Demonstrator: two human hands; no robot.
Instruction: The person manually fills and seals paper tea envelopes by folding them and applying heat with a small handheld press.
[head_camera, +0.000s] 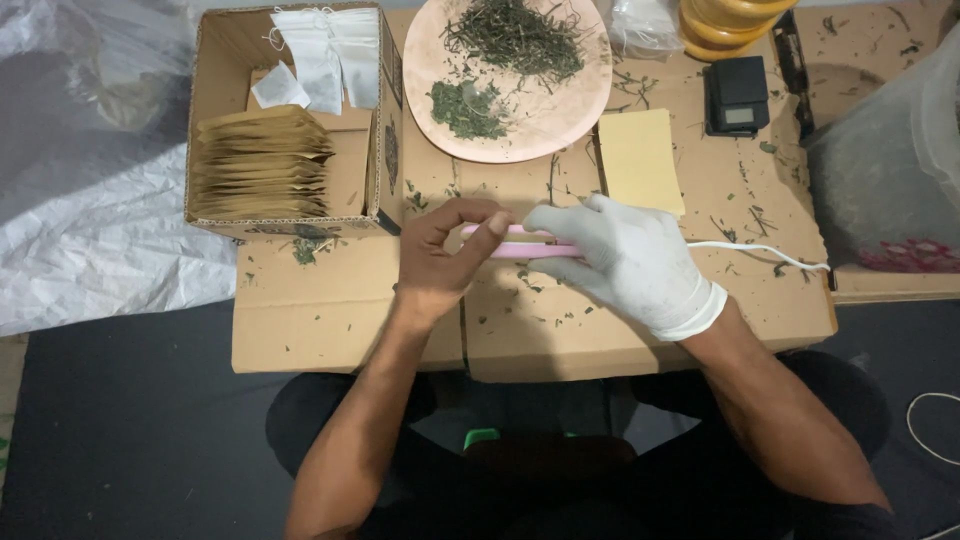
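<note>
Flattened cardboard sheet as worktop on dark floor, crumpled white plastic sheeting to its left, dim light

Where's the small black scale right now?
In the head view the black scale sits at the upper right of the cardboard work surface, right of the pink plate of dried herbs and just below the stacked yellow bowls.
</note>
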